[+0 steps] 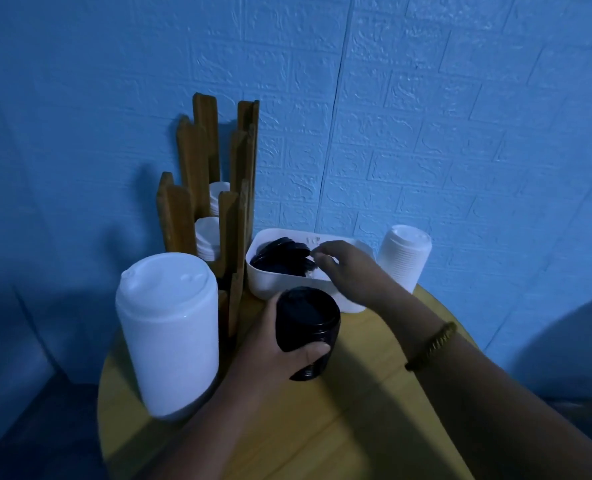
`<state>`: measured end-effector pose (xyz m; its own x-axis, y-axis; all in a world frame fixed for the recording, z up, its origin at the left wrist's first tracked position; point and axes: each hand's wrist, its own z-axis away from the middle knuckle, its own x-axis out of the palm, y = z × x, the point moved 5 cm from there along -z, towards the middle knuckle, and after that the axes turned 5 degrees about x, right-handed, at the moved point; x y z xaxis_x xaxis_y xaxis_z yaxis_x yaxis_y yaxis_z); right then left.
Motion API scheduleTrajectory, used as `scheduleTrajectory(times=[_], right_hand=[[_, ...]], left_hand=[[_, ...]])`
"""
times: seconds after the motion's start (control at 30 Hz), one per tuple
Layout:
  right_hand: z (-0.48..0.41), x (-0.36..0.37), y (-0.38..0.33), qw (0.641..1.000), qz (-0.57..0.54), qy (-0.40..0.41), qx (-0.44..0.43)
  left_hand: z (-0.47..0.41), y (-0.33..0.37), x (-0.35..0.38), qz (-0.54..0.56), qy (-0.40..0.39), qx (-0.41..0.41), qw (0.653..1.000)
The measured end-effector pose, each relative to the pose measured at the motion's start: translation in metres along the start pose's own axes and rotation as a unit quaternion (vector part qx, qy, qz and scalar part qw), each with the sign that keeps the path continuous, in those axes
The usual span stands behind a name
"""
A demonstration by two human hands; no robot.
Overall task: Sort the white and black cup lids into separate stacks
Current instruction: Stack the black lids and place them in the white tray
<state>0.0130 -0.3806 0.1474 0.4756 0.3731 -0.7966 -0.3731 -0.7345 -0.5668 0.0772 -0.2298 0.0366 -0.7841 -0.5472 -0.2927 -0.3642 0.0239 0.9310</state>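
Curling round a stack of black lids (308, 320), the left hand (273, 344) is holding it over the round wooden table (356, 393), with the thumb lying across the near side. Just beyond this grip, the right hand (350, 268) is reaching into a white bin (263, 285). Its fingers are bending down over the loose black lids (280, 259) lying there, though I cannot tell whether they are pinching one. A tall stack of white lids (170, 330) is standing just left of the gripping hand. A second white stack (405, 258) is sitting beyond the right hand, and a wooden rack (197, 168) left of the bin is holding more white lids.
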Motion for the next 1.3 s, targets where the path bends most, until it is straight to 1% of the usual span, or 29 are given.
scheduleTrajectory(times=[0.07,0.13,0.2,0.27,0.37,0.4,0.43,0.47,0.5,0.53,0.6,0.67,0.7,0.73,0.8,0.83,0.87,0.9,0.93,0.97,1.0,1.03,1.07,1.1,1.13,1.17,1.2,1.27,1.3], right_hand=[[-0.032,0.012,0.014,0.996,0.071,-0.058,0.024],[-0.057,0.027,0.025,0.983,0.138,-0.122,0.029],[-0.070,0.036,0.031,0.975,0.154,-0.156,0.037],[-0.073,0.038,0.034,0.976,0.145,-0.158,0.035],[-0.068,0.028,0.037,0.988,0.102,-0.113,0.023],[-0.064,0.022,0.037,0.994,0.060,-0.093,0.020],[-0.058,0.014,0.038,0.997,-0.010,-0.071,0.027],[-0.050,0.005,0.039,0.993,-0.101,-0.052,0.038],[-0.040,-0.004,0.039,0.979,-0.197,-0.035,0.047],[-0.029,-0.014,0.039,0.956,-0.289,-0.020,0.054],[-0.004,-0.030,0.045,0.893,-0.444,0.005,0.073],[0.027,-0.038,0.058,0.820,-0.560,0.018,0.114],[0.043,-0.038,0.068,0.788,-0.600,0.022,0.138],[0.059,-0.036,0.077,0.766,-0.621,0.022,0.162],[0.091,-0.024,0.095,0.750,-0.624,0.021,0.216],[0.103,-0.016,0.101,0.753,-0.611,0.016,0.245],[0.115,-0.008,0.108,0.762,-0.585,0.010,0.277],[0.125,-0.002,0.113,0.783,-0.540,0.002,0.309],[0.132,0.001,0.117,0.821,-0.461,-0.004,0.336],[0.137,0.000,0.120,0.870,-0.345,-0.011,0.352],[0.138,-0.004,0.121,0.914,-0.207,-0.014,0.349],[0.137,-0.009,0.118,0.941,-0.079,-0.006,0.329],[0.134,-0.013,0.112,0.954,0.019,0.014,0.298],[0.131,-0.017,0.105,0.961,0.070,0.040,0.266],[0.127,-0.015,0.097,0.967,0.079,0.057,0.234],[0.124,-0.011,0.090,0.973,0.080,0.052,0.209],[0.120,-0.003,0.084,0.977,0.088,0.021,0.194],[0.115,0.018,0.080,0.970,0.147,-0.053,0.186],[0.113,0.022,0.080,0.967,0.160,-0.069,0.185]], left_hand=[[-0.002,-0.002,0.000,0.005,0.003,-0.012,1.000],[-0.003,-0.003,0.000,0.013,0.005,-0.011,1.000],[-0.004,-0.007,0.000,0.016,0.006,-0.011,1.000],[-0.005,-0.008,-0.001,0.010,0.004,-0.013,1.000],[-0.006,-0.008,-0.001,0.013,0.006,-0.008,1.000],[-0.006,-0.008,-0.001,0.012,0.007,-0.006,1.000],[-0.005,-0.007,-0.001,0.012,0.008,-0.002,1.000],[-0.005,-0.007,-0.002,0.012,0.011,0.002,1.000],[-0.005,-0.007,-0.002,0.014,0.015,0.006,1.000],[-0.004,-0.006,-0.003,0.017,0.018,0.008,1.000],[-0.003,-0.004,-0.004,0.021,0.021,0.009,1.000],[-0.002,-0.002,-0.006,0.026,0.025,0.014,0.999],[-0.001,-0.001,-0.006,0.029,0.028,0.016,0.999],[0.000,0.000,-0.007,0.028,0.029,0.020,0.999],[0.002,0.003,-0.007,0.028,0.033,0.024,0.999],[0.002,0.002,-0.008,0.028,0.037,0.023,0.999],[0.003,0.004,-0.007,0.029,0.036,0.023,0.999],[0.004,0.006,-0.007,0.029,0.036,0.023,0.999],[0.005,0.006,-0.006,0.028,0.037,0.025,0.999],[0.006,0.007,-0.006,0.026,0.039,0.027,0.999],[0.007,0.007,-0.006,0.024,0.042,0.029,0.998],[0.007,0.007,-0.006,0.024,0.043,0.030,0.998],[0.008,0.007,-0.006,0.025,0.043,0.030,0.998],[0.007,0.006,-0.006,0.025,0.042,0.028,0.998],[0.007,0.005,-0.006,0.024,0.042,0.026,0.999],[0.006,0.004,-0.006,0.023,0.041,0.024,0.999],[0.006,0.003,-0.006,0.022,0.040,0.023,0.999],[0.006,0.002,-0.007,0.022,0.041,0.023,0.999],[0.006,0.002,-0.007,0.023,0.040,0.024,0.999]])
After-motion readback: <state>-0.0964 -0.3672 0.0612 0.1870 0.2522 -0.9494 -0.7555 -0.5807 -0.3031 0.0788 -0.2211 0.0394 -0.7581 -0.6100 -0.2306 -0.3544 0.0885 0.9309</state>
